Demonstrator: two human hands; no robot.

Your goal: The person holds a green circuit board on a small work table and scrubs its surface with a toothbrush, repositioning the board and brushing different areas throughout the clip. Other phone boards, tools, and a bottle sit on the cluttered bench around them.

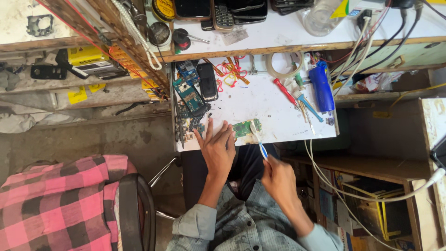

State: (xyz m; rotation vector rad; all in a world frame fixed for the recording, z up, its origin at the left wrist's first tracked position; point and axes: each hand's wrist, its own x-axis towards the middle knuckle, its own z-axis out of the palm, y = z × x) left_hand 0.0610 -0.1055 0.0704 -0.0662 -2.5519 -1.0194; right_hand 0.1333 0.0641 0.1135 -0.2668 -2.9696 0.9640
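while the right hand (277, 179) has its grip closed on a toothbrush (258, 137), the left hand (217, 148) lies open beside the green circuit board (246, 127); 1 black phone (207, 82) lies beyond on the surface (274, 111).

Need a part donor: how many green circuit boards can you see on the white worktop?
2: one small green board under the left hand fingertips, one larger teal board beside the black phone. More may hide in the parts pile.

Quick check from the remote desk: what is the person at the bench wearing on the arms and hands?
Both hands are bare: no gloves, rings or watch can be seen on the left hand or the right hand. Both forearms are uncovered too. The sleeves belong to a grey-blue denim-like shirt with darker specks, rolled or pushed up to about the elbows, ending in folded cuffs.
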